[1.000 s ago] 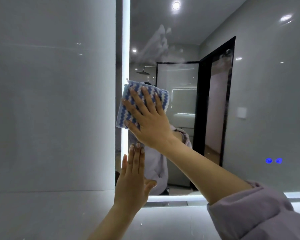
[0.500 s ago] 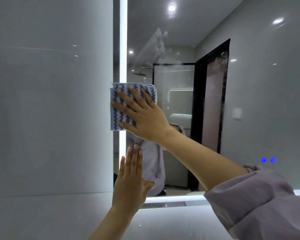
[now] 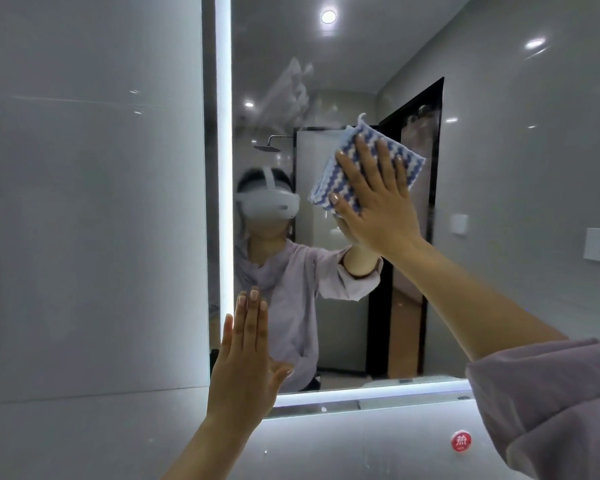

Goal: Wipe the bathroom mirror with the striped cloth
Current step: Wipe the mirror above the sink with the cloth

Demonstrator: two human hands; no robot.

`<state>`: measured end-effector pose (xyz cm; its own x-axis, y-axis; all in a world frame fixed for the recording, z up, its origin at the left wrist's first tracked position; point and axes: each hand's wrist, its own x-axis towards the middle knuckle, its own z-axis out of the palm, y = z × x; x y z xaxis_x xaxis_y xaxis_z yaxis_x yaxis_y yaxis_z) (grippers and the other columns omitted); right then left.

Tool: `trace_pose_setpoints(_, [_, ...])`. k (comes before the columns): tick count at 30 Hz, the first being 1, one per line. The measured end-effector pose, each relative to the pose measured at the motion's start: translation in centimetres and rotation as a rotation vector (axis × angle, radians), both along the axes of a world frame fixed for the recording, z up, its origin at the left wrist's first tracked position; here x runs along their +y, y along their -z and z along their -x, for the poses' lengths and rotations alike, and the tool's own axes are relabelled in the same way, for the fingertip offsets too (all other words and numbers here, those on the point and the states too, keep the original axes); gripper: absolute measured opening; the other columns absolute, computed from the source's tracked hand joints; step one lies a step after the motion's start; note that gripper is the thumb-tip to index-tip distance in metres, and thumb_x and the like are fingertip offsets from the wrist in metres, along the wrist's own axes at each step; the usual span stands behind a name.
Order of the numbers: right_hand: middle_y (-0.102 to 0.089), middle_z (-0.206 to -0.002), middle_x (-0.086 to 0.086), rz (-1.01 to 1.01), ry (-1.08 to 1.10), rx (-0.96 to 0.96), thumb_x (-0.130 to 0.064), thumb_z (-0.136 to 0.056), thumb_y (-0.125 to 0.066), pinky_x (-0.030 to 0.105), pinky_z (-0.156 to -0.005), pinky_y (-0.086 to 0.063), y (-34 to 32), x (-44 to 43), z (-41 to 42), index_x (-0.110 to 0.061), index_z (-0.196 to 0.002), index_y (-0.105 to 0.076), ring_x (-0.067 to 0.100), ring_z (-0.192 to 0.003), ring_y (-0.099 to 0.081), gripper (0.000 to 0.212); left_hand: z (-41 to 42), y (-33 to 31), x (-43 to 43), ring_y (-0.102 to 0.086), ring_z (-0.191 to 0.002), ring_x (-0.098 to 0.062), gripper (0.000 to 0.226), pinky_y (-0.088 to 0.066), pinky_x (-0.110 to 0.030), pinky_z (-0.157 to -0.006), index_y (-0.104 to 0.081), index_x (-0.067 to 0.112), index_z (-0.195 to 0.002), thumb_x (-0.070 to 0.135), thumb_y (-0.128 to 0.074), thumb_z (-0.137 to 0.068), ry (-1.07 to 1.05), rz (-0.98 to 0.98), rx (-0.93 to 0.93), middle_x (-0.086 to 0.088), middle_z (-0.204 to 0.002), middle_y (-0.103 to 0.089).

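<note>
The right hand (image 3: 378, 206) has slid the striped cloth (image 3: 371, 135) right, off the mirror's (image 3: 326, 81) lit left edge toward its middle. Spread, straight fingers press it flat on the glass, nearly square, tilted, one corner up. The left hand (image 3: 246, 368) lies flat, lower left.

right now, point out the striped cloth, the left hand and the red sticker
striped cloth (image 3: 331, 180), head view, bare weave left of the fingers
left hand (image 3: 243, 368), head view, back of the hand
red sticker (image 3: 461, 441), head view, its centre
</note>
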<state>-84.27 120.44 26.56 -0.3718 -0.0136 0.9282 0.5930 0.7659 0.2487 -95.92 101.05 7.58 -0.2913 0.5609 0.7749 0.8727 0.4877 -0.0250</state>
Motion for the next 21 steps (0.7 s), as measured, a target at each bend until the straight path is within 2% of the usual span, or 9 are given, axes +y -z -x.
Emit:
trace_pose_setpoints(4, [0.001,-0.161,0.008,0.094,0.029,0.075,-0.060,-0.095,-0.022,0.054,-0.117,-0.004,0.8,2.4,-2.0,-0.027,-0.153,-0.003,0.030,-0.147,0.005,0.069,-0.2,-0.1,-0.1,-0.036,-0.132,-0.039,0.104,-0.039,-0.052,-0.102,-0.039,-0.003,-0.136,0.065,-0.060,-0.061,-0.003,-0.001,0.006,-0.020,-0.145,-0.037])
trace_pose_setpoints(10, [-0.007,-0.161,0.008,0.199,0.064,0.206,-0.060,-0.095,-0.012,0.040,-0.118,0.006,2.7,5.4,-5.5,-0.024,-0.153,-0.010,0.028,-0.147,-0.001,0.068,-0.3,0.0,-0.2,-0.034,-0.133,-0.040,0.104,-0.039,-0.052,-0.103,-0.036,-0.004,-0.137,0.063,-0.060,-0.062,0.006,0.000,0.009,-0.021,-0.147,-0.034])
trace_pose_setpoints(15, [-0.002,-0.161,0.006,0.363,0.079,0.327,-0.058,-0.092,-0.014,0.043,-0.119,0.003,4.3,7.1,-8.3,-0.023,-0.153,-0.009,0.025,-0.148,0.003,0.070,-0.3,-0.1,-0.1,-0.033,-0.133,-0.040,0.104,-0.039,-0.052,-0.103,-0.038,-0.004,-0.137,0.062,-0.063,-0.060,0.009,0.002,-0.003,-0.021,-0.147,-0.034])
trace_pose_setpoints(21, [-0.002,-0.161,0.005,0.398,0.110,0.371,-0.049,-0.094,-0.019,0.042,-0.119,0.003,4.8,6.8,-8.4,-0.022,-0.153,-0.010,0.024,-0.148,0.003,0.065,-0.5,-0.2,-0.4,-0.034,-0.133,-0.040,0.104,-0.040,-0.055,-0.101,-0.037,-0.005,-0.137,0.060,-0.065,-0.061,0.023,-0.003,-0.010,-0.021,-0.146,-0.035])
